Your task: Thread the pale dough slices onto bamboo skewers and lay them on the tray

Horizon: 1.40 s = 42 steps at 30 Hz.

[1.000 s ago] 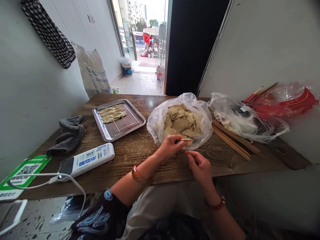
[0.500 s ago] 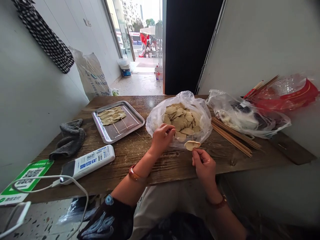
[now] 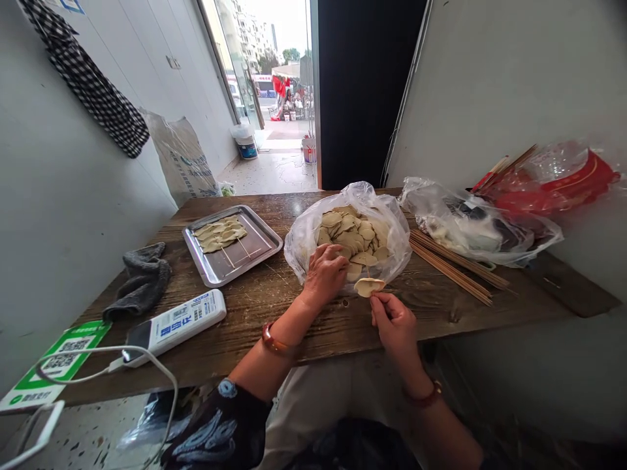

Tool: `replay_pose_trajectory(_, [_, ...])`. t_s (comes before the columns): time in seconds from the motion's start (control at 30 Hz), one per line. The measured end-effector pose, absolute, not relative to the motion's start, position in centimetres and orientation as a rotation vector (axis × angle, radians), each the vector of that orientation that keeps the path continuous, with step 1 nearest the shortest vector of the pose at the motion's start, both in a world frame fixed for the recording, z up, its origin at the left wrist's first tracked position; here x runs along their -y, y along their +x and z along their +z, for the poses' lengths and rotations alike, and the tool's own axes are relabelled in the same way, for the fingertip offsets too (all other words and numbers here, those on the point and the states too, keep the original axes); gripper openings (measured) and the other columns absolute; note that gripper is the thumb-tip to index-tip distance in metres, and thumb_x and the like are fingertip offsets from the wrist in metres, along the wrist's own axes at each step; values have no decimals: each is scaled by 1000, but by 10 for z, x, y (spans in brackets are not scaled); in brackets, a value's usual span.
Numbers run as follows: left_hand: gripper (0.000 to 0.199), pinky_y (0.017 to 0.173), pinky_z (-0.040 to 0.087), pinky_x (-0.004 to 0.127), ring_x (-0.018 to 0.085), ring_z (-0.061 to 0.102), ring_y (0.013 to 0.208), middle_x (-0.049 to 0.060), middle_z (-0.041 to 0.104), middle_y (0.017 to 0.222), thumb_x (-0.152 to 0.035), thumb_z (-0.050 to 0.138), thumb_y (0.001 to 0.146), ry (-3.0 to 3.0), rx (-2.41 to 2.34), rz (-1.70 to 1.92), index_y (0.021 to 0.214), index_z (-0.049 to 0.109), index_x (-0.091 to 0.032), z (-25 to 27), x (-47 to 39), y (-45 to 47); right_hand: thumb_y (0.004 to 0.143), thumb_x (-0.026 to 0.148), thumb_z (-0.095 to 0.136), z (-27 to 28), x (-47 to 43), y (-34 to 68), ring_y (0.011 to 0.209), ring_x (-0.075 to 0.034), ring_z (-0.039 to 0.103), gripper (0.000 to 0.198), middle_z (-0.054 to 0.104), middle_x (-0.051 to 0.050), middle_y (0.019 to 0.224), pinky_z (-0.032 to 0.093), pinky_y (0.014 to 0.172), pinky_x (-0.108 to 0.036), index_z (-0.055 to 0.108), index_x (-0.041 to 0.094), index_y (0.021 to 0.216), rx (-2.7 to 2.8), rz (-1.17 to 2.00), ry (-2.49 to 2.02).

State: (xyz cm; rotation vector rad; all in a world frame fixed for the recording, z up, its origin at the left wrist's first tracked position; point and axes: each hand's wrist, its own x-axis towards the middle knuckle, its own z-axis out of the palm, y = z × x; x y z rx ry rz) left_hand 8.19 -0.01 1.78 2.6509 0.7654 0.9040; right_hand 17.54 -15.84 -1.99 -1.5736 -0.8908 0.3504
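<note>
An open clear plastic bag (image 3: 298, 245) on the wooden table holds a heap of thin, roundish, pale beige slices (image 3: 350, 228). My left hand (image 3: 326, 274) reaches over the bag's near left edge. Its bent fingers are apart and touch the slices; the fingertips are partly hidden. In front of the bag, my right hand (image 3: 396, 320) pinches a skewer close below a pale slice (image 3: 369, 286) threaded on it. The skewer's thin tip (image 3: 368, 269) pokes up past the slice, and its lower part is hidden by the hand.
To the left, a metal tray (image 3: 255, 228) carries skewered slices (image 3: 220, 233). Loose bamboo skewers (image 3: 453, 266) lie right of the bag, beside another plastic bag (image 3: 490, 235). A grey cloth (image 3: 142, 277), a white payment device (image 3: 181, 323) with a cable and a green QR card (image 3: 63, 359) occupy the left side.
My left hand has moved forward onto the slices in the bag, its fingers spreading. My right hand still holds the skewer with its slice. The view has shifted slightly.
</note>
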Motion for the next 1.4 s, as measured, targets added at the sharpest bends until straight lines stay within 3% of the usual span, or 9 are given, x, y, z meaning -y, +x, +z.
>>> replay_pose_trajectory(0.2, [9, 94, 41, 38, 21, 53, 101, 5, 67, 99, -12, 59, 74, 2320, -706, 1044, 74, 63, -20, 20, -4, 80, 89, 40, 53, -20, 159, 176, 47, -12, 49, 26, 51, 5, 50, 38, 50, -23, 65, 17, 85, 904, 351, -1588])
replay_pose_trajectory(0.3, [4, 74, 47, 29, 15, 56, 77, 2, 65, 81, -20, 61, 74, 1895, -767, 1031, 77, 61, -18, 22, -10, 75, 89, 38, 53, -19, 160, 176, 46, -12, 49, 25, 51, 6, 49, 38, 50, -23, 66, 18, 85, 937, 346, -1602])
replay_pose_trajectory(0.43, [22, 51, 39, 20, 8, 51, 55, -3, 58, 65, -31, 69, 70, 1393, -696, 993, 81, 59, -15, 26, -14, 68, 89, 38, 53, -18, 161, 176, 45, -11, 48, 25, 50, 6, 48, 37, 49, -22, 67, 18, 83, 1027, 396, -1597])
replay_pose_trajectory(0.63, [41, 54, 45, 21, 8, 55, 58, 3, 67, 78, -33, 78, 62, 1170, -605, 927, 93, 63, -12, 28, -12, 67, 87, 37, 54, -14, 158, 175, 47, -11, 49, 26, 54, 4, 51, 37, 48, -22, 70, 18, 82, 1178, 393, -1618])
replay_pose_trajectory(1.1, [34, 59, 50, 23, 10, 57, 65, 0, 62, 73, -36, 79, 61, 1167, -587, 1087, 80, 63, -13, 31, -14, 65, 90, 36, 52, -18, 156, 175, 53, -13, 55, 26, 62, 1, 60, 39, 51, -22, 70, 17, 86, 1278, 348, -1631])
replay_pose_trajectory(1.4, [24, 54, 40, 20, 8, 52, 57, -1, 60, 64, -33, 73, 68, 1365, -676, 1125, 82, 65, -15, 25, -16, 64, 90, 36, 51, -20, 154, 174, 55, -14, 57, 27, 63, 0, 61, 39, 52, -22, 70, 17, 84, 1292, 308, -1686])
